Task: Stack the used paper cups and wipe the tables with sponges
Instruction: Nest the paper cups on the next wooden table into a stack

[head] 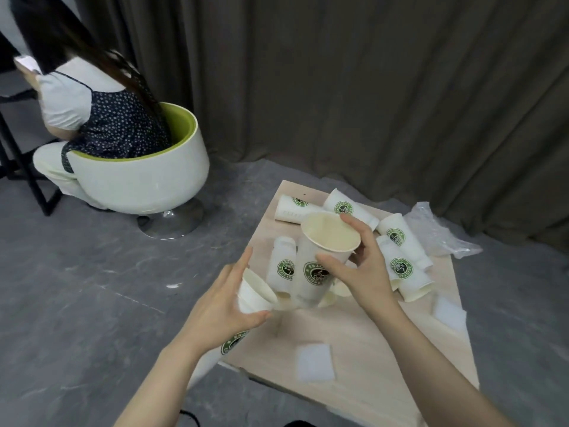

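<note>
The wooden table (354, 328) fills the lower right of the frame, with loose paper cups (403, 266) lying across its far end and two white sponges (314, 362) nearer me. At centre, my right hand (363, 272) is closed around one upright cup (320, 260), while my left hand (228, 300) grips a nested cup stack (246, 306).

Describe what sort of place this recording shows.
Probably a staged café-style corner indoors, not a real shop: a low wooden table strewn with branded paper cups, a curtain as backdrop, and a round tub chair on a grey floor.
</note>
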